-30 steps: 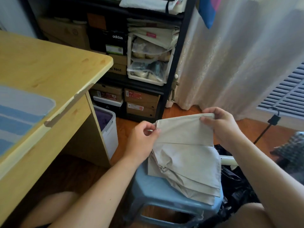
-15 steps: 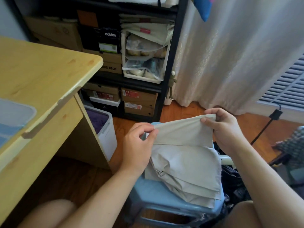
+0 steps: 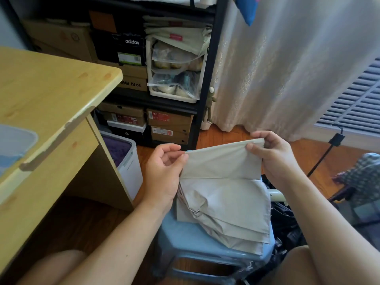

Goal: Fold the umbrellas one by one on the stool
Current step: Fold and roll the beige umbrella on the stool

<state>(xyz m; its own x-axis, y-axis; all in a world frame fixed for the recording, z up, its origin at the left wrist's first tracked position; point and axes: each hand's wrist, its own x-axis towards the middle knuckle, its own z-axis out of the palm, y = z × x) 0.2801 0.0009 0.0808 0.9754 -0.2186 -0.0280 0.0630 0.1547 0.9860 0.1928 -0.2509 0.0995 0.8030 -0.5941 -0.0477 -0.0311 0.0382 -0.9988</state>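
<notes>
On the blue stool [image 3: 197, 241], between a wooden desk [image 3: 47, 103] and a white curtain [image 3: 287, 58], lies a beige umbrella [image 3: 224, 202]. Left hand [image 3: 164, 171] and right hand [image 3: 273, 159] each pinch a top corner of its cloth, lifting one flap up.

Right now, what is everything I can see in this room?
Umbrella: one, beige cloth, lying on the stool, top panel lifted by its two corners.
Stool: one, light blue plastic, on the floor between the knees.
Desk: one, pale wood, at left, chipped front edge.
Mat: one, blue and grey, on the desk.
Bin: one, white with purple contents, beside the desk.
Shelf: one, black, behind, filled with shoe boxes and bagged shoes.
Curtain: one, cream, at right.
Vent: one, slatted, far right.
Black bags: number unclear, right of the stool.
Left hand: pinches the panel's left corner.
Right hand: pinches the right corner.
</notes>
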